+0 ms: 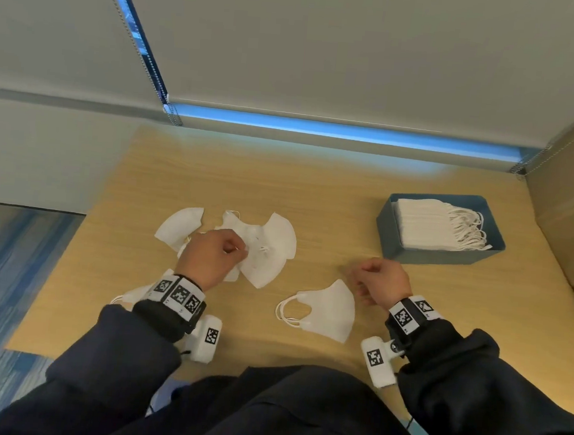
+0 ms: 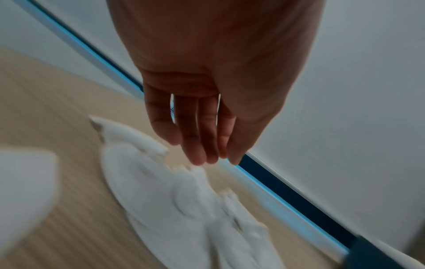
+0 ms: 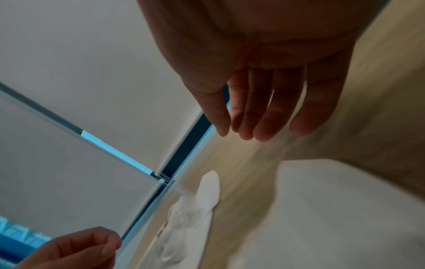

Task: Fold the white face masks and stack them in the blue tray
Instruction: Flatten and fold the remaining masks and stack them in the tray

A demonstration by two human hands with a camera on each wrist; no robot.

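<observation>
Several white masks lie on the wooden table (image 1: 315, 192). My left hand (image 1: 214, 256) hovers over an unfolded mask (image 1: 269, 250), another opened mask (image 1: 180, 227) beside it. In the left wrist view its fingers (image 2: 200, 145) hang loosely above that mask (image 2: 172, 200), holding nothing. A folded mask (image 1: 326, 311) lies near the front, just left of my right hand (image 1: 377, 276). The right hand's fingers (image 3: 264, 118) are relaxed and empty above the folded mask (image 3: 345, 209). The blue tray (image 1: 440, 257) at the right rear holds a stack of folded masks (image 1: 426, 224).
One more mask (image 1: 135, 296) pokes out under my left wrist. A cardboard box (image 1: 571, 205) stands against the table's right side. A window blind (image 1: 326, 48) closes off the back. The table's left edge drops to blue carpet (image 1: 7, 264).
</observation>
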